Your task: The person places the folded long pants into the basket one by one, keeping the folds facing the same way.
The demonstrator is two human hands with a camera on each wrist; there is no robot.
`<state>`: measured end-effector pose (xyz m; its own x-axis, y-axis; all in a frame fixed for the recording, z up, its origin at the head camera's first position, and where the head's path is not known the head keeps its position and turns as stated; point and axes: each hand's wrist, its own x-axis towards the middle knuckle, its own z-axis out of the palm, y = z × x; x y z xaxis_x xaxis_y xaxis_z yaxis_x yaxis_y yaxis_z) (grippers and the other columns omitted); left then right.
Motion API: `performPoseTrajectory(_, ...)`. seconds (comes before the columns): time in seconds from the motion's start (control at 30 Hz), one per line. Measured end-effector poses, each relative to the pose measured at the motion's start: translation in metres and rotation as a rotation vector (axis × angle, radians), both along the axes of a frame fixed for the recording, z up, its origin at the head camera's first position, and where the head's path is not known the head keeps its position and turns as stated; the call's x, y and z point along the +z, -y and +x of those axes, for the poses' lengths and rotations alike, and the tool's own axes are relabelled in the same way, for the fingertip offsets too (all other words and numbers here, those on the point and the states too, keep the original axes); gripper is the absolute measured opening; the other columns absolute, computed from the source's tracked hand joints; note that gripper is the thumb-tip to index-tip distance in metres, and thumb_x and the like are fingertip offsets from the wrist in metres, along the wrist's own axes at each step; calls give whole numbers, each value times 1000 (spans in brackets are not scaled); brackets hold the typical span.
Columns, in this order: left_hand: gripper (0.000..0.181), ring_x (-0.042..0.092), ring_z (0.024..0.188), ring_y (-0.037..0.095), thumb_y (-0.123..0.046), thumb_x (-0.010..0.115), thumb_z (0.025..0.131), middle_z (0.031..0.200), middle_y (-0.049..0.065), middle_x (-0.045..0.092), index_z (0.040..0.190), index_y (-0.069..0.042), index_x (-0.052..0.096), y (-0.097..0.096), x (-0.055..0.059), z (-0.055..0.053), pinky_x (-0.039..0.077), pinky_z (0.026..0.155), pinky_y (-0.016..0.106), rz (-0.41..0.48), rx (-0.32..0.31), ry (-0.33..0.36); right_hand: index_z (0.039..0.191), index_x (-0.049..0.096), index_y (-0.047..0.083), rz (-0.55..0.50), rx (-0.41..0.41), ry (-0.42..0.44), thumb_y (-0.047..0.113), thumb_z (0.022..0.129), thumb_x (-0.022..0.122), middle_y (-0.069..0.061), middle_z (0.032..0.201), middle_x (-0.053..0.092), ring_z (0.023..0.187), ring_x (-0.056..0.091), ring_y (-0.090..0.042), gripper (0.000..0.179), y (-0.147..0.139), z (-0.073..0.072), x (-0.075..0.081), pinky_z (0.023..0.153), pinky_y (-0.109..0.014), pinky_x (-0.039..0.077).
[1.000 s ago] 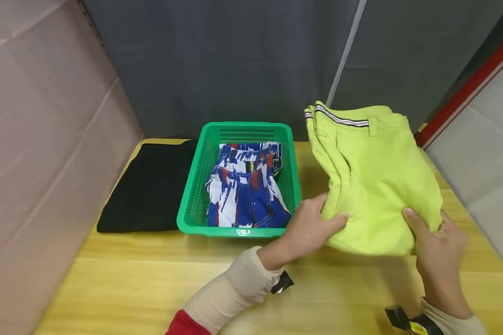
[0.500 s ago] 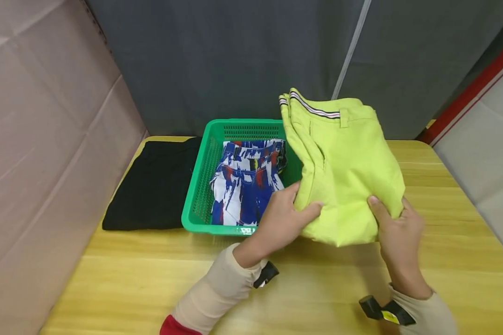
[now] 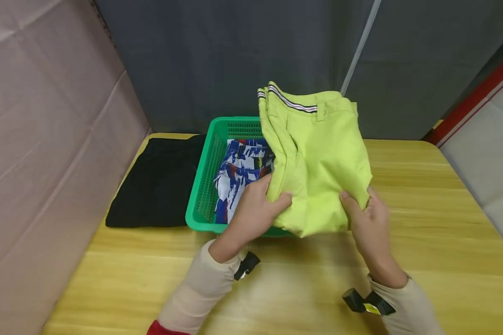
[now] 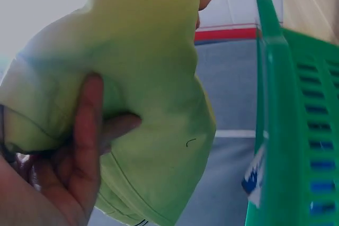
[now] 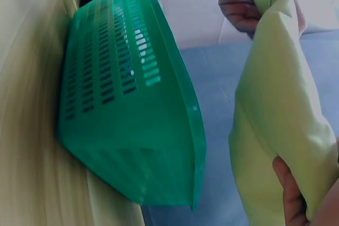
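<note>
So yeah, both hands have a firm grip on the lime-yellow pants (image 3: 327,153): left hand (image 3: 253,209) pinching the near-left edge, right hand (image 3: 370,228) pinching the near-right, waistband facing away. They're held up off the desk (image 3: 427,242), hiding the right part of the green basket (image 3: 198,200) from the head view. Blue-white-red patterned bottoms (image 3: 236,186) lie in it, black folded garment (image 3: 159,181) just left.

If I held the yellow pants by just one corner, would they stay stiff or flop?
They'd probably flop: the yellow pants crease near where the left hand and right hand grip them. They might unfold too, since two layers of striped waistband show at the top. They likely wouldn't break, because they look like soft cloth.
</note>
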<state>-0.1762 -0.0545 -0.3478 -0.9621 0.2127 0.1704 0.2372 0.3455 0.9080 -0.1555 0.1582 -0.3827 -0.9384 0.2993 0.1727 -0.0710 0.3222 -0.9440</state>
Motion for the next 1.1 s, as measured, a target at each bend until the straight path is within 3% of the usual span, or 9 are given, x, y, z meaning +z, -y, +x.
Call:
performPoseTrajectory(0.37, 25, 57, 65, 9, -11, 56, 85, 80, 6, 64, 107, -4, 66, 24, -9, -8, 50, 61, 25, 34, -31, 22, 129, 48, 0, -94, 344, -11, 10, 98, 50, 2, 93, 62, 79, 64, -9, 32, 14, -6, -7, 70, -21, 54)
performPoseTrajectory(0.7, 24, 56, 65, 9, -6, 57, 83, 82, 12, 66, 104, 0, 67, 33, -25, -16, 50, 61, 24, 39, 2, -3, 149, 30, 5, 21, 545, -1, 5, 98, 48, -19, 130, 51, 105, 55, -4, 54, 13, -12, -21, 89, -11, 44)
performPoseTrajectory(0.9, 27, 57, 66, 8, -6, 56, 85, 84, 13, 67, 109, 0, 67, 36, -36, -22, 52, 62, 24, 25, -18, -11, 153, 22, 8, 13, 613, -17, 1, 98, 47, -19, 144, 41, 114, 53, -3, 61, 13, -15, -28, 93, -12, 44)
performPoseTrajectory(1.1, 31, 58, 64, 8, -7, 55, 86, 85, 14, 69, 115, 0, 65, 39, -42, -27, 53, 62, 25, 14, -34, -4, 153, 21, 7, 27, 617, -36, -1, 97, 47, -18, 147, 38, 117, 50, -3, 62, 14, -18, -29, 94, -11, 43)
